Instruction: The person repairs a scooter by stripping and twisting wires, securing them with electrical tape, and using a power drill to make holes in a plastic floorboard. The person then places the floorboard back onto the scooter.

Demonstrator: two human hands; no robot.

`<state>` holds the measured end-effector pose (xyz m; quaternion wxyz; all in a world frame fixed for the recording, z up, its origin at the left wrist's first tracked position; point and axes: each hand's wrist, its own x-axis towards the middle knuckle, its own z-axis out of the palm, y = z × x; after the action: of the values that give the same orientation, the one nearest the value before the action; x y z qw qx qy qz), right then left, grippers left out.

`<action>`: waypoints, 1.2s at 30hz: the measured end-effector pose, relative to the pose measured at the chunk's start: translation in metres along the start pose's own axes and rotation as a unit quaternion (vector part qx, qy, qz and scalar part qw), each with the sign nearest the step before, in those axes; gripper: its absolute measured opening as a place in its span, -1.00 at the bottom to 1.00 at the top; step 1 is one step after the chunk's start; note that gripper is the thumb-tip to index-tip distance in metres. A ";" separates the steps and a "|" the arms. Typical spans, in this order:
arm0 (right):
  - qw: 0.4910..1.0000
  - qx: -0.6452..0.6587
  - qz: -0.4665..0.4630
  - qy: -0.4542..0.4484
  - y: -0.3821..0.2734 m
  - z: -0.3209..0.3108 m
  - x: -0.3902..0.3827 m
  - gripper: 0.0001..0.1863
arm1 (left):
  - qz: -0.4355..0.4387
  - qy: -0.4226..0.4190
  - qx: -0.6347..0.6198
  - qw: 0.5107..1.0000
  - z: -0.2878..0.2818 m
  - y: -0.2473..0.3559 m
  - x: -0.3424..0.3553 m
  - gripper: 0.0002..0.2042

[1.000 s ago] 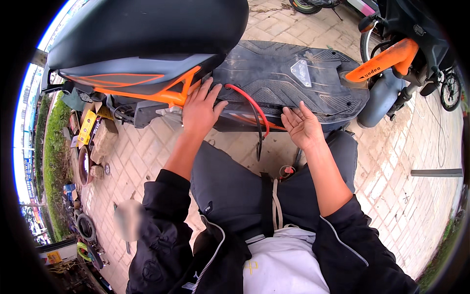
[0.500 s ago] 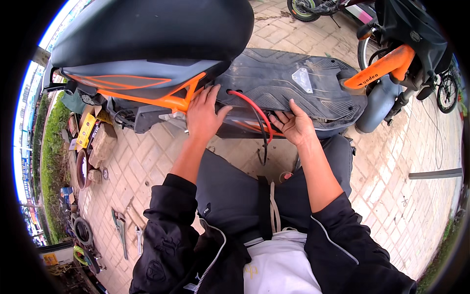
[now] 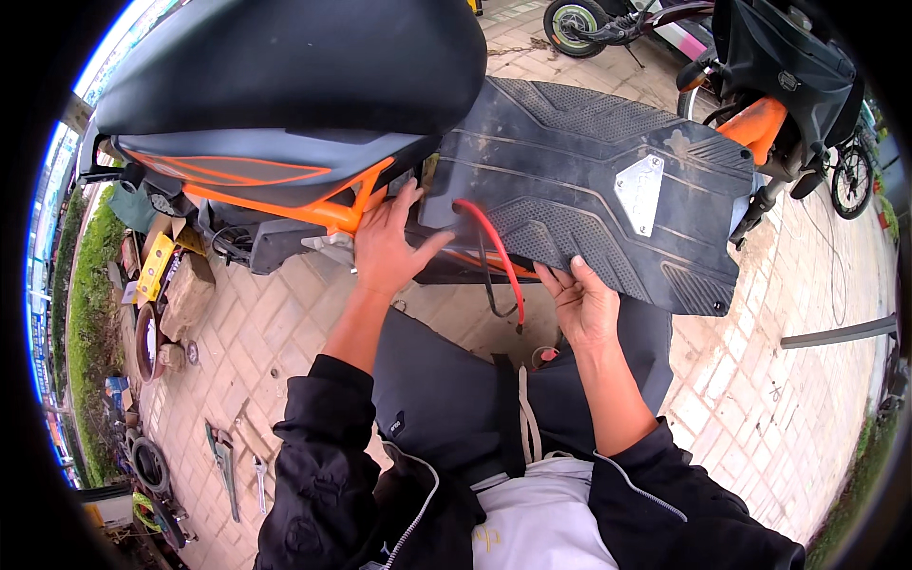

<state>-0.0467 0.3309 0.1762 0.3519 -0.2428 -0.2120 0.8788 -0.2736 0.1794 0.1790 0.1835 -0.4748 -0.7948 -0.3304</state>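
A black footboard panel (image 3: 579, 176) with ridged, textured patches and a metal plate (image 3: 638, 195) is raised off the orange-and-black scooter (image 3: 328, 195). My right hand (image 3: 586, 302) pinches its near edge, thumb on top and fingers beneath. With thumb and fingers apart, my left hand (image 3: 388, 249) rests at the orange frame below the seat (image 3: 294, 66), its fingertips by the panel's rear edge. Between my hands a red cable (image 3: 496, 242) comes through a hole in the panel, and a black cable (image 3: 487, 285) hangs beside it. What lies under the panel is mostly hidden.
An adjustable wrench (image 3: 260, 483) and larger pliers-like tool (image 3: 224, 470) lie on the paving at left. Beyond them are a yellow box (image 3: 155, 268), a stone block (image 3: 188, 296) and a tyre (image 3: 149, 464). A metal bar (image 3: 836, 332) is at right; another two-wheeler (image 3: 579, 27) stands behind.
The footboard panel has come up and toward me at its front end, with my right hand on its edge. My left hand's fingers have shifted slightly at the frame.
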 end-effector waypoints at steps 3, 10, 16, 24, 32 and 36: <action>1.000 -0.017 -0.021 -0.004 -0.004 -0.004 -0.015 -0.71 | 0.008 -0.025 0.018 0.999 -0.005 -0.001 0.000 -0.27; 0.996 -0.064 -0.056 0.010 -0.020 -0.014 -0.054 -0.63 | 0.082 -0.042 0.015 0.996 -0.007 -0.008 -0.002 -0.31; 0.990 -0.089 -0.091 0.054 -0.042 -0.017 -0.099 -0.64 | 0.081 -0.050 0.006 0.995 -0.006 -0.012 -0.001 -0.45; 0.976 -0.101 -0.129 0.141 -0.080 -0.042 -0.181 -0.57 | 0.083 -0.084 0.055 0.991 -0.009 -0.009 -0.007 -0.56; 0.969 -0.098 -0.152 0.167 -0.114 -0.092 -0.214 -0.55 | 0.080 -0.094 0.086 0.989 0.011 -0.023 -0.014 -0.63; 0.974 -0.105 -0.124 0.156 -0.163 -0.145 -0.233 -0.54 | 0.063 -0.108 0.115 0.985 0.002 -0.012 -0.014 -0.66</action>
<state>0.2685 0.3001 0.2145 0.4591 -0.3844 -0.2741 0.7526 -0.2771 0.1681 0.1654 0.1703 -0.5327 -0.8111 -0.1713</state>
